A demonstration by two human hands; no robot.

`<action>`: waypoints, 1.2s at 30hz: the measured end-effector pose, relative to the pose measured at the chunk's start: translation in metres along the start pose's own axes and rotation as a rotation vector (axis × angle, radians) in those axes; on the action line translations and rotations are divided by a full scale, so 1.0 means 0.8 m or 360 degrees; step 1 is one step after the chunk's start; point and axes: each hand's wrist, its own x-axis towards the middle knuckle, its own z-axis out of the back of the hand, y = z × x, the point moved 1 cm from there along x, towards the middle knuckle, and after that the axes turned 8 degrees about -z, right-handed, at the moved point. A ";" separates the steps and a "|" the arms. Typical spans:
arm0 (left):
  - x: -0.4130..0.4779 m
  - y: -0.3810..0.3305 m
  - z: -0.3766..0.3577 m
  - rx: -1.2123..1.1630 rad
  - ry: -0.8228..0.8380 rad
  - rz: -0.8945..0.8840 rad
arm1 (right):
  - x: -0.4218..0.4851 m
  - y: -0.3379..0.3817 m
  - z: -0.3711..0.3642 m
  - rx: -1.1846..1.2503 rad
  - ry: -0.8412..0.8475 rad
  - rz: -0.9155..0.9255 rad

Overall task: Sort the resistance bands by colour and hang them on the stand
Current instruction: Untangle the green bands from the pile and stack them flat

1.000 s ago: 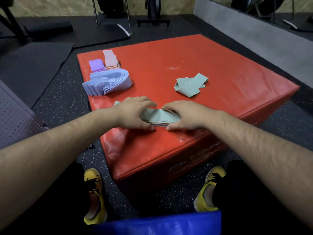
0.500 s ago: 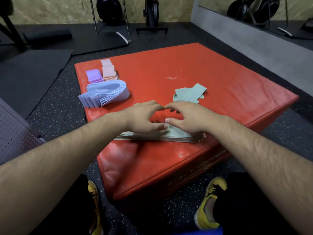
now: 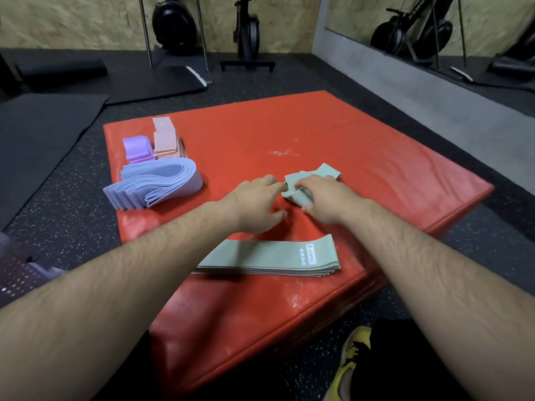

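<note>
A flat stack of green resistance bands (image 3: 269, 257) lies near the front edge of the red pad (image 3: 362, 146), with neither hand on it. Farther back, my right hand (image 3: 327, 198) curls its fingers over a crumpled bunch of green bands (image 3: 328, 172) and grips it. My left hand (image 3: 254, 204) lies just left of that bunch, fingers stretched toward its edge and holding nothing. At the pad's left side sit a looped pile of lavender bands (image 3: 162, 180), a small purple stack (image 3: 136, 147) and a peach-pink stack (image 3: 165, 140).
Speckled black rubber floor surrounds the pad, with dark mats (image 3: 43, 134) to the left. Metal uprights and gym equipment (image 3: 173, 33) stand against the back wall. A grey ledge (image 3: 419, 91) runs along the right. My yellow shoe (image 3: 353, 360) is beside the pad's front corner.
Both hands lifted off the flat green stack at the front edge and moved forward to the crumpled green bands. The flat stack stays where it was laid.
</note>
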 end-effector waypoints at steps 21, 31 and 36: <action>-0.018 0.008 0.049 -0.0964 -0.0668 0.0013 | -0.021 0.060 0.090 0.1656 0.0050 -0.0165; -0.042 0.019 0.057 -0.0392 -0.0862 -0.0032 | -0.039 0.081 0.088 0.1931 0.0276 -0.0046; -0.048 0.023 0.059 -0.0455 -0.0788 0.0017 | -0.035 0.084 0.085 0.1911 0.0325 -0.0041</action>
